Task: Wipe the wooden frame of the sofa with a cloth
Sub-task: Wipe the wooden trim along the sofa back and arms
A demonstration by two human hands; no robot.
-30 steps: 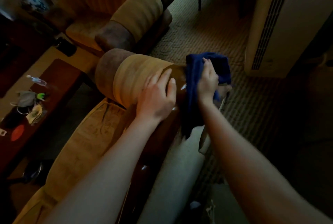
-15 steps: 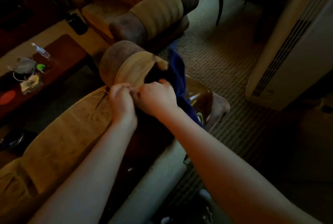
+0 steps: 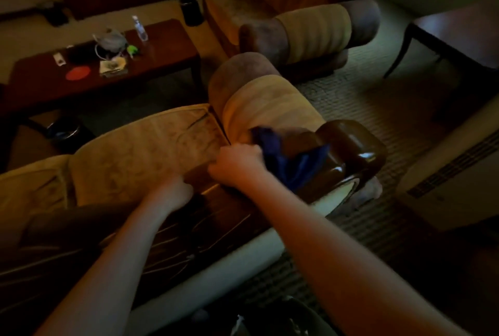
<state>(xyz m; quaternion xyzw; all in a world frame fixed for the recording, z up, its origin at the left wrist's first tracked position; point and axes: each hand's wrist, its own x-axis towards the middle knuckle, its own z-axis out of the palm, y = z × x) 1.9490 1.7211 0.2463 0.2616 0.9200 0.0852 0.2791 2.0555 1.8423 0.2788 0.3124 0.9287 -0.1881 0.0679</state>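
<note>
From the head view, your hands are now sitting apart, no longer bunched together at the armrest cushion (image 3: 270,109) as half a second ago, and the coffee table (image 3: 162,65) is showing more fully at upper left. Your right hand (image 3: 237,160) is gripping the blue cloth (image 3: 291,168) in curled fingers, pressing it on the wooden frame (image 3: 351,146) at centre. The cloth is trailing toward the lower right. Your left hand (image 3: 172,192) is resting at the back cushion (image 3: 140,157); its fingers are hidden.

glossy wood frame (image 3: 351,146), matt cloth (image 3: 291,171) (blue)
</note>
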